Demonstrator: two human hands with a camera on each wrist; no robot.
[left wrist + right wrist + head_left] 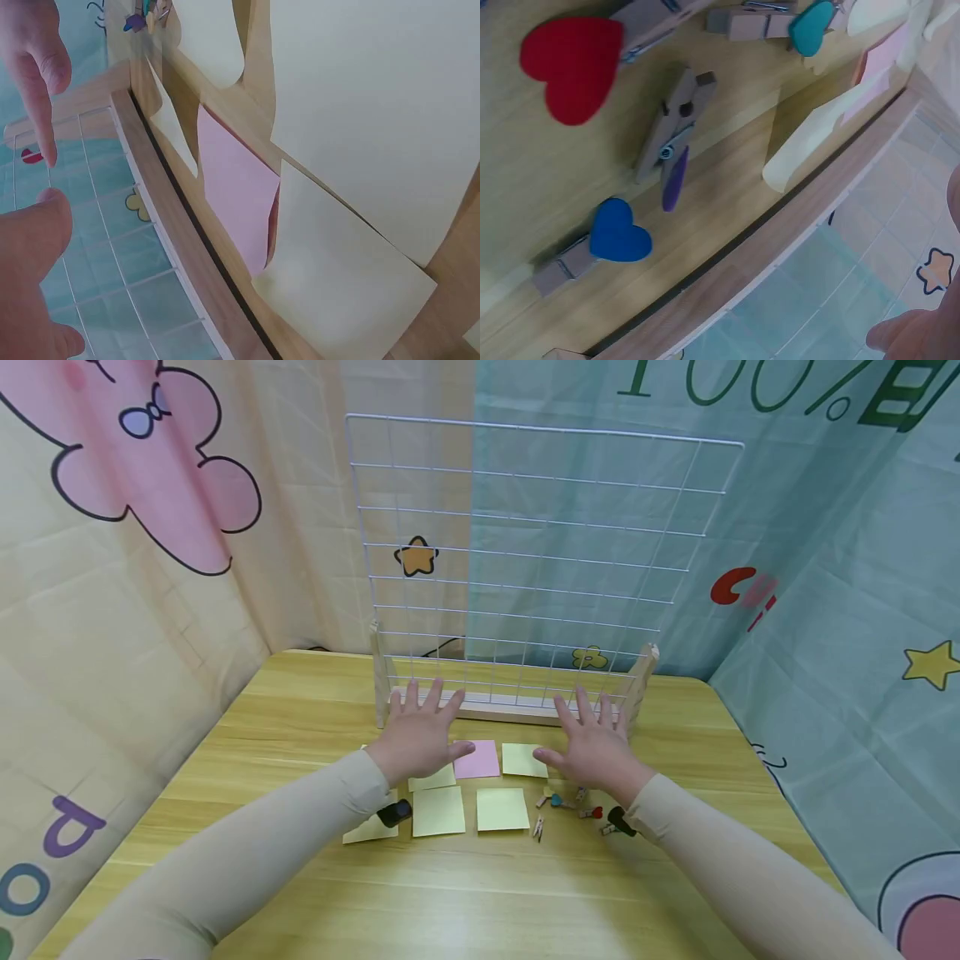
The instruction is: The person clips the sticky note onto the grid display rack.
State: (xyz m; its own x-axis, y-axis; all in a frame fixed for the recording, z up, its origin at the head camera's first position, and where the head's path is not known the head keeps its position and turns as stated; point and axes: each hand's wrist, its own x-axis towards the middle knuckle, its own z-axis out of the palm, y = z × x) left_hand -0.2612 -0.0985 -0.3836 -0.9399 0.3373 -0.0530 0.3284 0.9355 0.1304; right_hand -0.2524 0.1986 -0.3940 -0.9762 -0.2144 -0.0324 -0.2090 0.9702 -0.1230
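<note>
Fingers spread, my left hand (415,735) hovers over the left part of the sticky notes, in front of a white wire grid (540,560) in a wooden stand (517,710). My right hand (597,750), also spread, is above small wooden clothespins (538,827) and holds nothing. Between the hands lie a pink sticky note (476,759) and a pale yellow one (522,760). Nearer are more yellow notes (502,809). The right wrist view shows clothespins with a red heart (574,67), a blue heart (620,231) and a teal heart (810,28).
The wooden table (420,910) runs back to printed curtains (825,610) behind and at both sides. The grid stands upright near the table's back edge. Each wrist carries a dark device (394,812), partly hiding notes on the left and clothespins on the right.
</note>
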